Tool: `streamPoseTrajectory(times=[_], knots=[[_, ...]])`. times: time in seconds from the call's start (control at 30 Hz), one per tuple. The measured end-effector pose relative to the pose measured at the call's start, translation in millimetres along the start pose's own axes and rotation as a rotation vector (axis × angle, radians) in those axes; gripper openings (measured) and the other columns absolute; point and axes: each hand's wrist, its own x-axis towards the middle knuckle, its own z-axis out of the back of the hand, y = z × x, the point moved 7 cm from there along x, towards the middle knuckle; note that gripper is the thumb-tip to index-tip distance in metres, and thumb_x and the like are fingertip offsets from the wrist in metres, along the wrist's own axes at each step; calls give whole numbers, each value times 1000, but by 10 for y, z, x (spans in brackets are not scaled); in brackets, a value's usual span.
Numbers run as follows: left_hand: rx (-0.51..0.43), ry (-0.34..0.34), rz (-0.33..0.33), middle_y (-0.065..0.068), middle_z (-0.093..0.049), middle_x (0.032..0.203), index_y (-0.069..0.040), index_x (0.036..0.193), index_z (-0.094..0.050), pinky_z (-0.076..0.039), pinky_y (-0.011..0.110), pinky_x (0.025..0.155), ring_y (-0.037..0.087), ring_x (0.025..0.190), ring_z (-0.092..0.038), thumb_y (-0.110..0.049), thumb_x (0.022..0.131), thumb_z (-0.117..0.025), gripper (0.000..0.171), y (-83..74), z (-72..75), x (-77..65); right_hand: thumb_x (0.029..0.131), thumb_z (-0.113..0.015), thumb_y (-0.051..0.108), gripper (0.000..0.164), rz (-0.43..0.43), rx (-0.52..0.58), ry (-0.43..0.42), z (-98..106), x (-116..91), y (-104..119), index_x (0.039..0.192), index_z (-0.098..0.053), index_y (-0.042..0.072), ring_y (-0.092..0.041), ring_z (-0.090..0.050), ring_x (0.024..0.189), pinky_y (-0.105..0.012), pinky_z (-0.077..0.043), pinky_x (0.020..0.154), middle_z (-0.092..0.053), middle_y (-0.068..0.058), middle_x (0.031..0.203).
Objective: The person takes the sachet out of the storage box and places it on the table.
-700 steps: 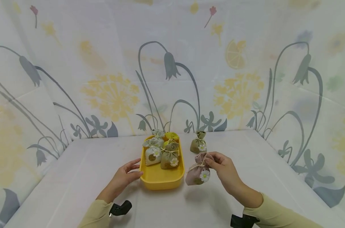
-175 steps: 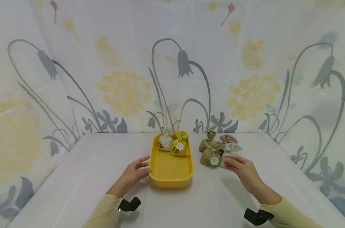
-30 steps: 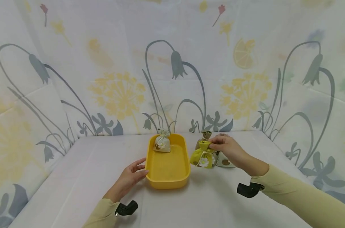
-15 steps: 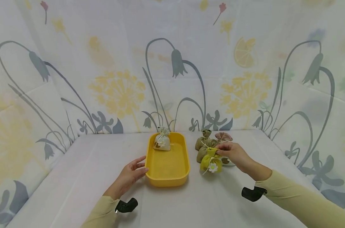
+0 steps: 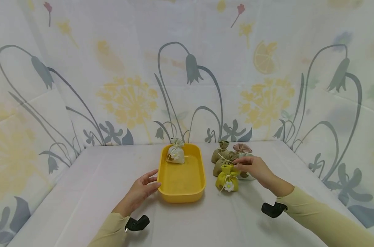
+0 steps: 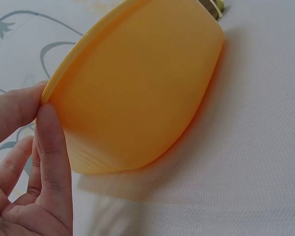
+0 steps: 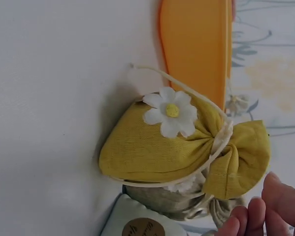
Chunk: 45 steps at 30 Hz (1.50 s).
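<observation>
My left hand pinches the left rim of a yellow tray between thumb and finger; the left wrist view shows the digits at the rim. One pale drawstring pouch with a white flower stands at the tray's far end. Right of the tray, my right hand is beside the gathered top of a yellow-green drawstring pouch. In the right wrist view the fingertips are apart from that pouch, which stands on the table. My right hand partly hides a pale green pouch behind it.
Two olive-brown pouches and a pink pouch stand behind the yellow-green one. A white cloth covers the table, and a flower-printed curtain rises along its back and sides.
The yellow-green pouch came out of the tray, was lowered in front of the brown pouches, and was let go by my right hand. Earlier, several other pouches left the tray too.
</observation>
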Motion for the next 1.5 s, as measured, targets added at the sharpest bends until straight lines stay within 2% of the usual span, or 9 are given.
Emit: streamPoseTrajectory(times=[0.13,0.27,0.63,0.8,0.93,1.17,1.37,1.5], knots=[[-6,5,2,18,-49,122,-8,137,-46,-50,33,85,20,94,-58,-4,85,-67,56,9,2,3,90,-63,19,38,-18,23,12,40,-41,0,117,-59,-7,-21,-57,98,-46,-44,90,-62,-13,110],[-6,13,0,18,-49,122,-7,138,-45,-50,33,85,20,94,-58,-5,85,-67,58,11,-4,4,89,-64,18,37,-18,56,40,6,-70,24,115,-60,-7,-17,-57,94,-45,-44,90,-62,-9,105],[-14,-1,-3,20,-48,123,-8,137,-46,-50,32,84,20,94,-58,-2,86,-65,55,38,49,-7,87,-66,15,39,11,158,104,-290,-42,235,116,-57,-10,-16,-57,92,-33,-48,83,-63,-10,105],[-18,0,-7,20,-48,122,-7,137,-46,-51,31,83,20,93,-59,-3,85,-66,56,49,60,-10,85,-68,14,39,12,176,95,-399,5,295,113,-58,-11,-17,-56,89,-33,-49,81,-63,-12,105],[-17,-9,-4,20,-48,122,-7,137,-46,-51,31,83,19,93,-59,-4,84,-67,57,60,59,-24,86,-68,13,33,21,200,108,-491,40,347,111,-62,-7,-17,-56,91,-36,-49,83,-61,-17,113],[-23,-10,-5,19,-49,122,-8,136,-47,-51,32,83,20,93,-59,-4,84,-67,56,41,38,-8,87,-66,12,27,15,197,106,-615,140,429,110,-64,-2,-19,-57,96,-42,-46,89,-62,-9,110],[-23,-3,-10,19,-49,122,-9,136,-47,-51,32,83,20,93,-59,-4,85,-67,56,38,24,15,86,-67,16,27,-14,183,76,-677,232,467,110,-66,4,-22,-56,100,-44,-43,92,-62,-10,111],[-28,2,-10,19,-49,121,-8,137,-46,-51,32,83,19,93,-59,-3,84,-67,57,33,16,22,86,-68,15,29,-4,213,84,-748,298,501,111,-65,1,-25,-56,103,-46,-40,96,-62,-12,110]])
